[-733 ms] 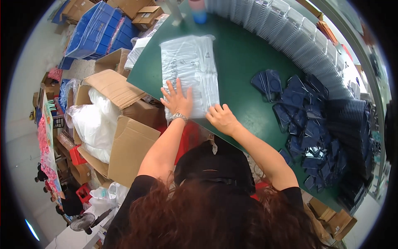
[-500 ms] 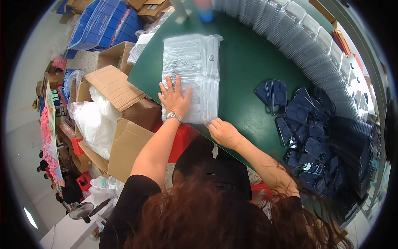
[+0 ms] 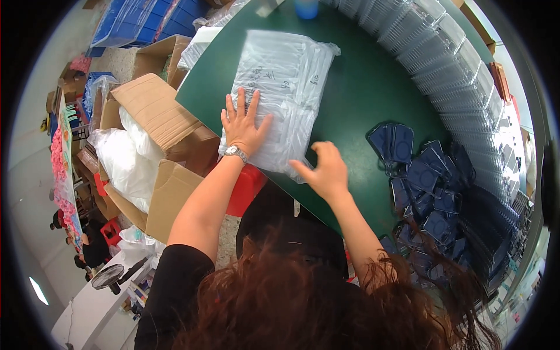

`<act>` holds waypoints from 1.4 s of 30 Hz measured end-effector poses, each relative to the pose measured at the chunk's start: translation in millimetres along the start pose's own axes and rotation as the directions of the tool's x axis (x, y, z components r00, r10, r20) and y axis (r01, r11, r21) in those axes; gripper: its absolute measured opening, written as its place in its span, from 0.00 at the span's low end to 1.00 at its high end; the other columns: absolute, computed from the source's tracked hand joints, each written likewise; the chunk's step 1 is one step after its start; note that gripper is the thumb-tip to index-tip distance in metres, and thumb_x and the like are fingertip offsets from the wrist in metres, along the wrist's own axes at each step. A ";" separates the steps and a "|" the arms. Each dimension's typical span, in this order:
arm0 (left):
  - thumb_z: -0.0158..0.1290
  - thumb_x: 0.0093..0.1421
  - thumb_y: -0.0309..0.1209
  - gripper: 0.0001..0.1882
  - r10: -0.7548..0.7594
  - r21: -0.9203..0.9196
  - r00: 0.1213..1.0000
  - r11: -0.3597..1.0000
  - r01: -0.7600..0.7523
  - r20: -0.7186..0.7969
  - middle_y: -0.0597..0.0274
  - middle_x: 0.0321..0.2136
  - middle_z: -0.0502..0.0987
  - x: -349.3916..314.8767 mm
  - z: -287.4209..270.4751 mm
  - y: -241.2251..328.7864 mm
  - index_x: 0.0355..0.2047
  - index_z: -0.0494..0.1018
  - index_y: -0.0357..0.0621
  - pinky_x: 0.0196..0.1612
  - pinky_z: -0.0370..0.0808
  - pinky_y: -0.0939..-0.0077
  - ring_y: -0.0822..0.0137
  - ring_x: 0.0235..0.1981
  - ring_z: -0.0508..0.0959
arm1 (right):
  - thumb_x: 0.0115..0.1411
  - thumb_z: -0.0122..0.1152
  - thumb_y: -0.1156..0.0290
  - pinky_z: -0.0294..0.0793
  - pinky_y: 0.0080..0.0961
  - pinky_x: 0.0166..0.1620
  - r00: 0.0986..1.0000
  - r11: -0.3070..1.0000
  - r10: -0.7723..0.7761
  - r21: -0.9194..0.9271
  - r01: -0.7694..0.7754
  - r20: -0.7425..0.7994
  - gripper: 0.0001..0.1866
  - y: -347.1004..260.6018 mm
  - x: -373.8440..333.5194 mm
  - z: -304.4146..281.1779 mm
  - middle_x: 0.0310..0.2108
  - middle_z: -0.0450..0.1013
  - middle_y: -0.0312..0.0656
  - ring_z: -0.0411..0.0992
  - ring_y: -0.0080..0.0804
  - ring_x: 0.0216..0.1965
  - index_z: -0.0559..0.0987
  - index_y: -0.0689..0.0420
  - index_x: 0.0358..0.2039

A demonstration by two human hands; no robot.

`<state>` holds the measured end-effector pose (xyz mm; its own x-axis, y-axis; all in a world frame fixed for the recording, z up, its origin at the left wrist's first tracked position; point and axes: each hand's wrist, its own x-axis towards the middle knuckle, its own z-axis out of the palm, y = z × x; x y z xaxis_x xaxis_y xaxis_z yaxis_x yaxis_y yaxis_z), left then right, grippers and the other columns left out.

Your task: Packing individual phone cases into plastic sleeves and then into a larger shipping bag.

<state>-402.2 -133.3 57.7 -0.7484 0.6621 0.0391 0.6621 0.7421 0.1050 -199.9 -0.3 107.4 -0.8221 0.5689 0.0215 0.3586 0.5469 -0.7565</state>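
Observation:
A flat packet in clear plastic wrapping (image 3: 280, 76), with handwriting on it, lies on the green table in front of me. My left hand (image 3: 244, 129) rests flat on its left part, fingers spread, a metal watch at the wrist. Just off the packet's lower right corner is my right hand (image 3: 328, 173). Its thumb points to that corner and stands apart from the curled fingers, with nothing seen between them. Whether the thumb tip touches the plastic I cannot tell.
On the right lies a heap of dark blue phone cases (image 3: 423, 175). Clear plastic trays (image 3: 449, 64) stand in a long curved row behind it. An opened cardboard box (image 3: 169, 198) with white bags borders the table's left edge. A blue cup (image 3: 305, 9) stands at the far side.
My right hand has let go of the packet's lower right corner and opened, moving up and right. The packet now lies slightly turned clockwise in view. My left hand stays flat on it.

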 end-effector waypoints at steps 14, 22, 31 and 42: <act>0.47 0.57 0.58 0.35 0.261 -0.066 0.963 0.964 -0.257 0.061 0.64 0.69 0.46 52.5 -13.8 -38.1 0.64 0.58 0.69 0.64 0.46 0.44 0.49 0.68 0.46 | 0.64 0.56 0.64 0.64 0.19 0.26 0.735 0.393 0.495 0.634 -0.665 0.464 0.13 56.7 -61.0 23.3 0.23 0.70 0.33 0.67 0.20 0.24 0.73 0.59 0.25; 0.47 0.57 0.59 0.35 0.371 -0.086 0.927 0.926 -0.367 0.044 0.67 0.69 0.48 86.0 -16.8 -73.9 0.64 0.58 0.70 0.64 0.46 0.44 0.53 0.69 0.47 | 0.58 0.61 0.54 0.71 0.36 0.36 0.880 0.884 0.467 0.062 -0.464 -0.083 0.22 27.4 145.2 40.5 0.26 0.75 0.48 0.72 0.43 0.28 0.74 0.65 0.29; 0.46 0.59 0.57 0.33 0.456 -0.025 0.884 0.890 -0.456 0.102 0.70 0.69 0.48 143.1 -27.7 -126.1 0.64 0.58 0.70 0.65 0.44 0.44 0.55 0.69 0.46 | 0.61 0.58 0.61 0.64 0.22 0.19 0.511 0.195 0.838 0.771 -0.606 0.189 0.15 75.9 98.2 51.9 0.18 0.68 0.38 0.71 0.29 0.18 0.70 0.54 0.22; 0.54 0.52 0.23 0.20 0.484 -0.325 0.821 0.758 -0.566 -0.302 0.54 0.50 0.73 95.1 -35.9 -75.5 0.48 0.73 0.46 0.59 0.63 0.51 0.52 0.52 0.71 | 0.64 0.49 0.67 0.78 0.36 0.39 0.743 0.317 0.659 0.855 -0.412 0.114 0.19 15.4 135.7 34.5 0.36 0.73 0.54 0.76 0.48 0.40 0.68 0.70 0.49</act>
<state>-524.8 -130.1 89.2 -0.3067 0.8712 0.3833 0.9119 0.1537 0.3805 -321.3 64.2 76.1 -0.4247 0.7136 -0.5571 0.0742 -0.5858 -0.8070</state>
